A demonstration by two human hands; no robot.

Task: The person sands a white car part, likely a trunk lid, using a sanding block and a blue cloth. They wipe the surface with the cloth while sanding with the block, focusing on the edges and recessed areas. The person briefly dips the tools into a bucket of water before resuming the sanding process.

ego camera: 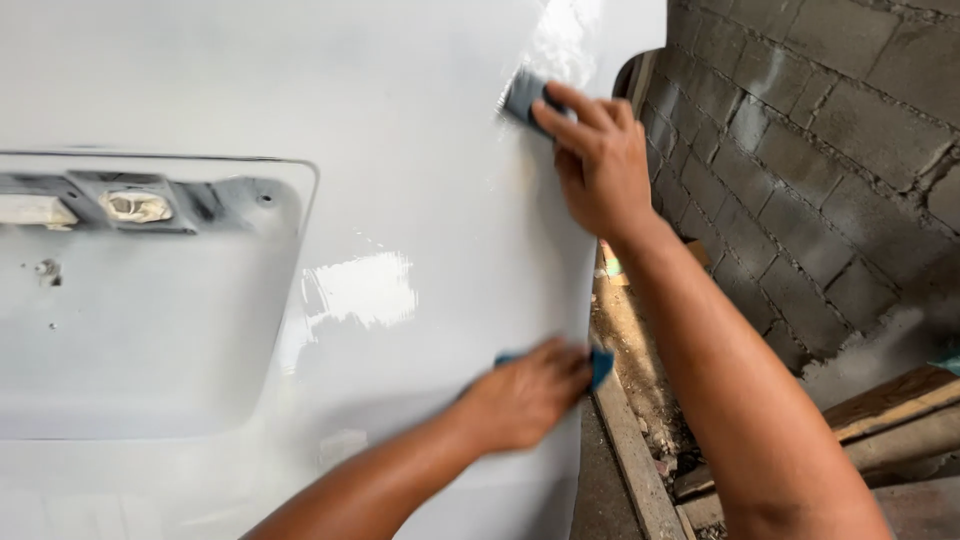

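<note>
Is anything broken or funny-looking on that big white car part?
Yes. The sunken recess on the white panel shows bare grey patches and an empty fitting along its top, as if parts are missing. Planks lie jumbled by the block wall.

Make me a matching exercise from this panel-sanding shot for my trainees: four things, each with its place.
Things:
1. right hand
2. left hand
3. recessed plate area
4. block wall

Places:
A. left part of the white panel
B. on a grey pad, upper panel
C. far right, behind the panel
D. on a blue cloth, lower panel edge

Pairs: 1-B, 2-D, 3-A, 4-C
</note>
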